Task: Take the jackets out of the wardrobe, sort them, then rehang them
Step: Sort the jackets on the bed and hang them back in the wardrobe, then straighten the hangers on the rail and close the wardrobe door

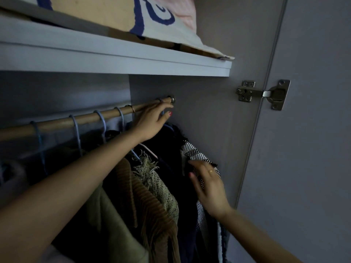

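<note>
Nearest the camera, the left forearm crossed the dim wardrobe from the lower left, and the left hand (152, 121) reached the far right end of the wooden rail (57, 124), fingers curled loosely about the rail where the last hanger hook sat; whether they actually pinched that hook could not be told. Along the rail to its left hung several pale blue hangers (76, 133) carrying the jackets: an olive one (106, 221), a brown ribbed one (144, 196), a fringed greenish tweed (157, 179), a dark navy one (171, 149), and at the far right a black-and-white woven jacket (197, 154) against the side wall. The right hand (209, 185) lay with straight, spread fingers on that woven jacket, steadying it and holding nothing. By the look of it, the step in hand was working the rightmost hanger on or off the rail; the next move would call for a firm grip on its hook. Above, the shelf (133, 61) held a folded patterned cloth (152, 18).
</note>
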